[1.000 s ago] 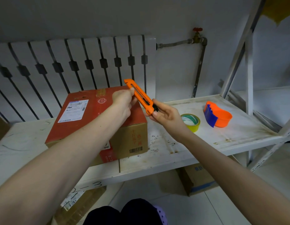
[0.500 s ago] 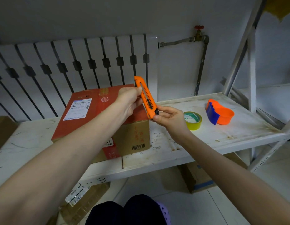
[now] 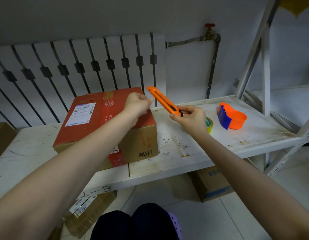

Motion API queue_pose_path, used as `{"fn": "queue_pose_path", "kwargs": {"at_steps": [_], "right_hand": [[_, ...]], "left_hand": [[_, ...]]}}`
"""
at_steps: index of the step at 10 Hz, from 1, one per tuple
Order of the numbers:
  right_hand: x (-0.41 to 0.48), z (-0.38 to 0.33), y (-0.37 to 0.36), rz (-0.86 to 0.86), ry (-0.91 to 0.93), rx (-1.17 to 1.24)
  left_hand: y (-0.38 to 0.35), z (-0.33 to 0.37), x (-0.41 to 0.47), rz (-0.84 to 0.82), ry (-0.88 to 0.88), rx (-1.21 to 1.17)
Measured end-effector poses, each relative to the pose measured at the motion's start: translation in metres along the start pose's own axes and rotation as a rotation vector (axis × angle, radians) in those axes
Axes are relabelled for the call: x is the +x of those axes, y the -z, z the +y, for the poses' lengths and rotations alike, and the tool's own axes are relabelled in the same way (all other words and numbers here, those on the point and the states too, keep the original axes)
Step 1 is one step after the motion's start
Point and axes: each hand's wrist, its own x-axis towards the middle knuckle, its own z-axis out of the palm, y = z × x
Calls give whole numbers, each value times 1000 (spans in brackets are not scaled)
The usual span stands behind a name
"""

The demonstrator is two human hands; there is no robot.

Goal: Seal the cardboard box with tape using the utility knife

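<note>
The right hand (image 3: 190, 118) pinches the lower end of the utility knife (image 3: 163, 100) in its grip, tilted above the shelf (image 3: 184, 144) beside the cardboard box (image 3: 91, 122). The left hand (image 3: 137, 105), grip curled and empty, hovers near its tip.

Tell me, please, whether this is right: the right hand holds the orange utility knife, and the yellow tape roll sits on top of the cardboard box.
No. The head view shows the yellow tape roll on the shelf, right of the cardboard box, not on it. The right hand does hold the orange utility knife.
</note>
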Motion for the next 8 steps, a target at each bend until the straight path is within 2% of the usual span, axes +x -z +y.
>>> {"fn": "queue_pose_path", "kwargs": {"at_steps": [1, 2, 3, 5, 6, 7, 8], "right_hand": [[11, 27, 7, 111, -153, -247], [15, 59, 3, 72, -245, -454], [19, 84, -8, 10, -264, -626], [16, 103, -19, -91, -256, -957], [13, 94, -24, -98, -164, -1005], [13, 67, -33, -66, -24, -831], [13, 27, -41, -90, 84, -462]], "left_hand": [[13, -9, -3, -82, -345, 638], [24, -23, -2, -289, -450, 851], [28, -35, -1, -344, -461, 955], [28, -42, 1, -289, -502, 921], [27, -43, 3, -315, -494, 902], [28, -41, 3, -316, -493, 825], [37, -33, -3, -231, -468, 685]]}}
